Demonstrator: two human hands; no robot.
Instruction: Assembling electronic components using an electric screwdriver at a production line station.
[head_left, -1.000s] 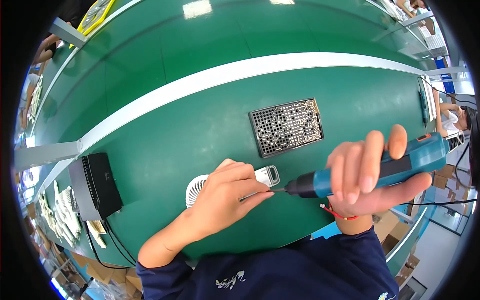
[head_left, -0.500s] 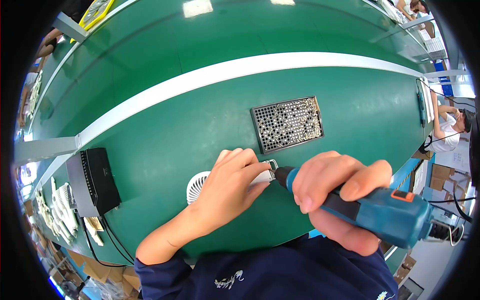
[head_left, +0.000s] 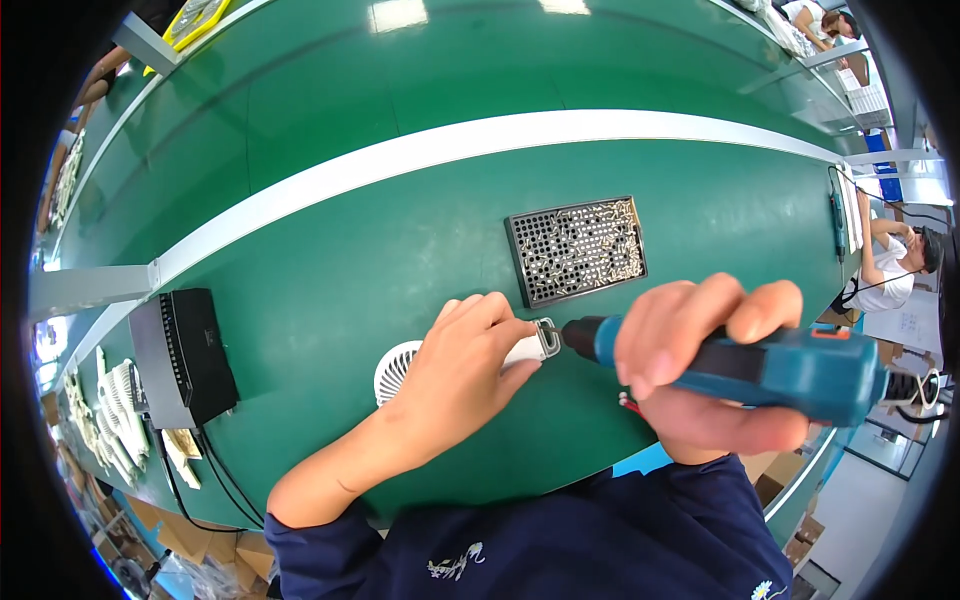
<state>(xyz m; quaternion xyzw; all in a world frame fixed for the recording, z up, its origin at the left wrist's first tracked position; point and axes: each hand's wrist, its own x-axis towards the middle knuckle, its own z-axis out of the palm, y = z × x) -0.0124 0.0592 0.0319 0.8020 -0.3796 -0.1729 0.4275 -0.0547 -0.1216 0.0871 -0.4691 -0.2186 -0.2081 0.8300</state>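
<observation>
Left hand (head_left: pixel 455 365) clamped over small white round-grilled plastic fan (head_left: pixel 398 368), pinning it to green bench (head_left: pixel 330 290); right hand (head_left: pixel 700 350) gripping blue electric screwdriver (head_left: pixel 760 365), tip apparently seated at fan handle.

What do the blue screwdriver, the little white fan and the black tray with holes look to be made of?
The electric screwdriver looks like matte teal plastic with a dark metal tip. The small fan under the left hand looks like smooth white moulded plastic, with a slotted grille. The black tray is probably plastic, a dull grid of holes; the shiny bits in it seem metal.
</observation>
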